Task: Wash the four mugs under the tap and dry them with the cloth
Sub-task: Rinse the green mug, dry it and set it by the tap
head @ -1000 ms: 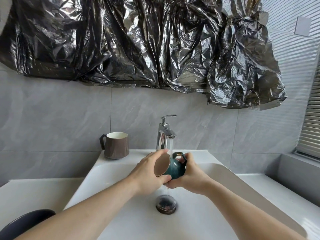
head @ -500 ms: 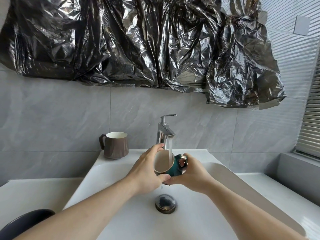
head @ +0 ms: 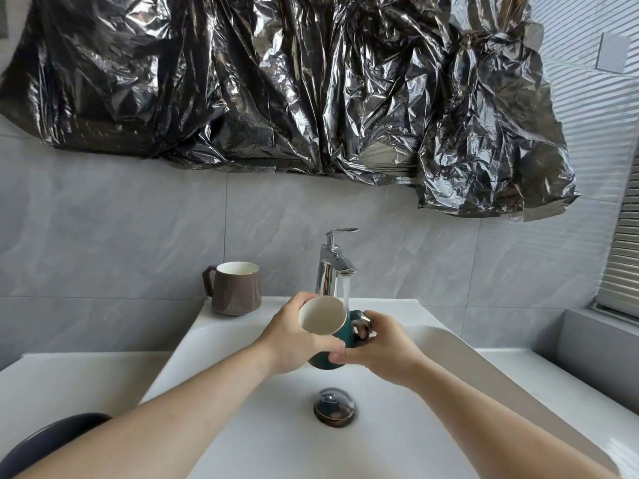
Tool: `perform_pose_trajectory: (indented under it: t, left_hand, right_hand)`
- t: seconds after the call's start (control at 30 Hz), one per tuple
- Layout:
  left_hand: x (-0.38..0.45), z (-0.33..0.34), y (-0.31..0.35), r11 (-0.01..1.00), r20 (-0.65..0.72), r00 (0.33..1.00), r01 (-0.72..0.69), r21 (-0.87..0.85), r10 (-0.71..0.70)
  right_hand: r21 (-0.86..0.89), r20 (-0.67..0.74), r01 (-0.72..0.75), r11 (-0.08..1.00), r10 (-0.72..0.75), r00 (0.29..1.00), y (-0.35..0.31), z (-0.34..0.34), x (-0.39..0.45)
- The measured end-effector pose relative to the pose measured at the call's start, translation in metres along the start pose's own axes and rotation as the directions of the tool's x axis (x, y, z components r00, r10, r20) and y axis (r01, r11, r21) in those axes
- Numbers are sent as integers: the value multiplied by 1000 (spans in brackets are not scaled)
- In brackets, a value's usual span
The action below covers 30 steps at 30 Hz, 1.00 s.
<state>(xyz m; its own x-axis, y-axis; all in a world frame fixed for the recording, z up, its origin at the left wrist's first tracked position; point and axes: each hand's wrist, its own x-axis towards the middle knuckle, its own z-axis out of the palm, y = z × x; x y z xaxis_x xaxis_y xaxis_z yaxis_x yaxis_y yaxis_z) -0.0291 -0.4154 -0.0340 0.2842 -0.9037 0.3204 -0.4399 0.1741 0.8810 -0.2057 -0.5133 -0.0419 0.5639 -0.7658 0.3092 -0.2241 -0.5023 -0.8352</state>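
Observation:
A dark green mug (head: 337, 340) with a pale inside is held over the white sink (head: 221, 344), tilted with its mouth toward me. My left hand (head: 294, 335) grips its rim and side. My right hand (head: 378, 344) holds the other side at the handle. Water runs from the chrome tap (head: 332, 267) just behind the mug's rim. A brown mug (head: 235, 288) with a white inside stands upright on the sink's back left corner. No cloth is in view.
The round metal drain plug (head: 334, 406) lies in the basin below my hands. A white counter (head: 62, 382) flanks the sink on both sides. A dark rounded object (head: 45, 440) shows at the bottom left. Crinkled black plastic sheeting (head: 276, 84) covers the wall above.
The green mug has been raised and turned from lying sideways under the stream to mouth facing up toward me. Both hands kept hold of it.

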Motion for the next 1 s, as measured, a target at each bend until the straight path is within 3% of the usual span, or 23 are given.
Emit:
perform_pose_trajectory:
  t: [0.17, 0.3, 0.47, 0.67, 1.0]
  left_hand:
    - [-4, 3, 1, 981, -27, 994, -101, 164, 106]
    - [-7, 6, 2, 879, -10, 975, -195, 435, 222]
    - [-13, 7, 12, 772, 40, 949, -278, 572, 312]
    - [-13, 10, 9, 754, 29, 934, -307, 581, 357]
    - [-9, 11, 1, 925, -60, 986, -122, 360, 153]
  right_hand:
    - [-162, 85, -14, 987, 28, 996, -1, 2, -3]
    - [-249, 75, -42, 967, 62, 995, -2, 1, -6]
    - [-272, 67, -62, 960, 83, 994, -6, -1, -7]
    - [-278, 33, -78, 957, 91, 995, -7, -1, -7]
    - [-319, -94, -26, 947, -5, 996, -11, -2, -4]
